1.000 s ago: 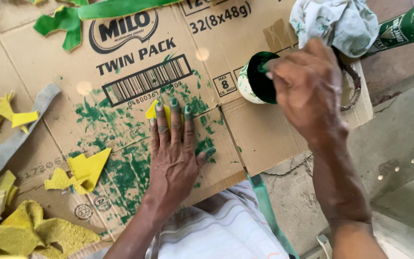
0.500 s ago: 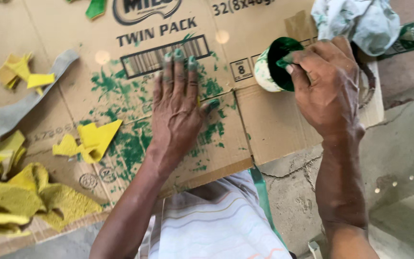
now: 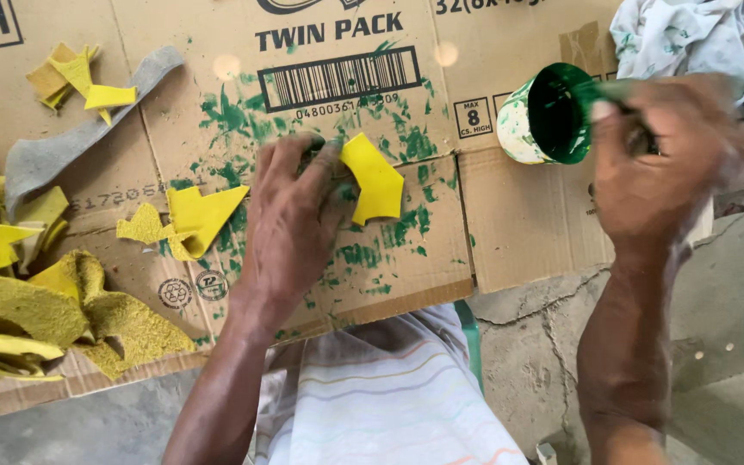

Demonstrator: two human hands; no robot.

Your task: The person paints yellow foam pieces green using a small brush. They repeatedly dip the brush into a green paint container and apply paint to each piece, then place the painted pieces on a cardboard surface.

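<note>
Head view looks straight down on our two hands over a flattened cardboard sheet point(image 3: 527, 232) smeared with green paint. Our left hand point(image 3: 290, 224) lies flat with fingers spread, pinning one side of a yellow cut piece point(image 3: 376, 176) to the card near its middle; most of the piece shows to the right of the fingertips. Our right hand point(image 3: 656, 164) is blurred beside a tilted, green-coated paint cup point(image 3: 553, 116) at far right; it seems closed around something thin at the cup mouth, but we cannot tell what.

To do this well, we judge the left fingers should press only the edge of the yellow piece, leaving its face bare, and the cup should stay steady so nothing drips.

For room: the card's near edge runs just below our left wrist, with cracked concrete floor point(image 3: 716, 293) beyond to the right. Yellow scraps point(image 3: 187, 220) and a grey strip point(image 3: 71, 146) crowd the left, a stained cloth point(image 3: 686, 34) sits far right. Open card lies between piece and cup.
</note>
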